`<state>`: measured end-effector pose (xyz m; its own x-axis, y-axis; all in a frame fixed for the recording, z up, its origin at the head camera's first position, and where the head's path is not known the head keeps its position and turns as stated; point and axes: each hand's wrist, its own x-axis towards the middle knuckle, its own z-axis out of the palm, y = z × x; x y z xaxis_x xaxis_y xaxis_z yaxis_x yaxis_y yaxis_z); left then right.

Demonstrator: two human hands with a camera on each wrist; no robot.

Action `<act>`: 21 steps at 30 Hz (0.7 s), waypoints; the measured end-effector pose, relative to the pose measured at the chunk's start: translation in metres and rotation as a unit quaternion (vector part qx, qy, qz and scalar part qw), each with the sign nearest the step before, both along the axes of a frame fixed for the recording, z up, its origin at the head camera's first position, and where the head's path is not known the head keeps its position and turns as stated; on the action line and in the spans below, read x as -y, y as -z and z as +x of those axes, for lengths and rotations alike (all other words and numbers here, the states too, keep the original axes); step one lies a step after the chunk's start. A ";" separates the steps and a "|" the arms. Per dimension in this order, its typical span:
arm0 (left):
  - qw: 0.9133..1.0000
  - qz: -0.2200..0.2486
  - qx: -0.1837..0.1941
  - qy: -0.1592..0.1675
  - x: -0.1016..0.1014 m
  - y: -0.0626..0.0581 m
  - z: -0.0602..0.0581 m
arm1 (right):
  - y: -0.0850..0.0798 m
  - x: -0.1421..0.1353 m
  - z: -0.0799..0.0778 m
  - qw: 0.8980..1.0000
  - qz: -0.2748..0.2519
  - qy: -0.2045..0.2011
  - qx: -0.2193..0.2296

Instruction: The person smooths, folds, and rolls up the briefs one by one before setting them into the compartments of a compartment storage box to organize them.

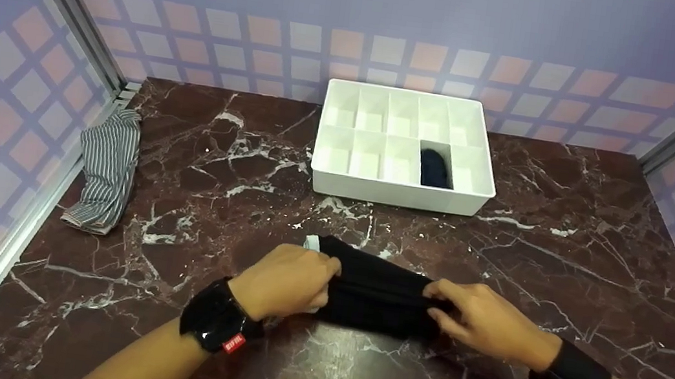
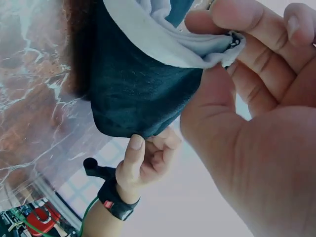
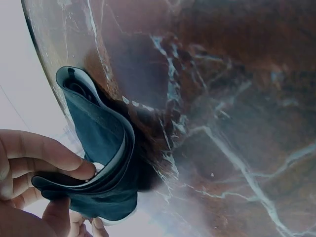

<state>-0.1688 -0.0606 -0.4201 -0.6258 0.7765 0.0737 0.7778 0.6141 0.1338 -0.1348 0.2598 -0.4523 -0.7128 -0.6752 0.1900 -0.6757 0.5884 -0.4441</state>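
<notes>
A folded black cloth garment (image 1: 376, 289) with a white band at its left end is stretched sideways between both hands, low over the table. My left hand (image 1: 286, 282) pinches the left end. In the left wrist view, thumb and fingers grip the white band (image 2: 163, 52), which has a small dark printed mark. The right hand (image 1: 480, 318) pinches the opposite end between thumb and fingers. From the right wrist, the black garment (image 3: 101, 131) shows several stacked layers, curving in a wave.
A white divided box (image 1: 399, 193) stands against the back wall, with a dark navy rolled cloth (image 1: 435, 168) in one front compartment. A grey-and-white striped cloth (image 1: 108, 169) lies at the table's left edge. Walls rise along the back and both sides of the marbled table (image 1: 212, 199).
</notes>
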 end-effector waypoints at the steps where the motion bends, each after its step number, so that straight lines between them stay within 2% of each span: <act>1: 1.000 0.000 0.000 -0.004 0.000 0.001 -0.003 | 0.001 0.000 -0.002 1.000 -0.003 0.004 -0.005; 5: 0.999 -0.005 0.011 -0.030 -0.003 0.005 -0.015 | 0.003 0.000 -0.011 0.999 -0.012 0.029 -0.044; 9: 0.998 0.007 0.023 -0.055 -0.006 0.009 -0.029 | 0.007 0.000 -0.020 0.996 -0.023 0.061 -0.063; 17: 0.994 0.012 0.061 -0.090 -0.008 0.018 -0.051 | 0.018 0.006 -0.038 0.990 -0.037 0.126 -0.045; 21: 0.992 0.011 0.058 -0.107 -0.012 0.025 -0.056 | 0.025 0.008 -0.046 0.985 -0.037 0.164 -0.026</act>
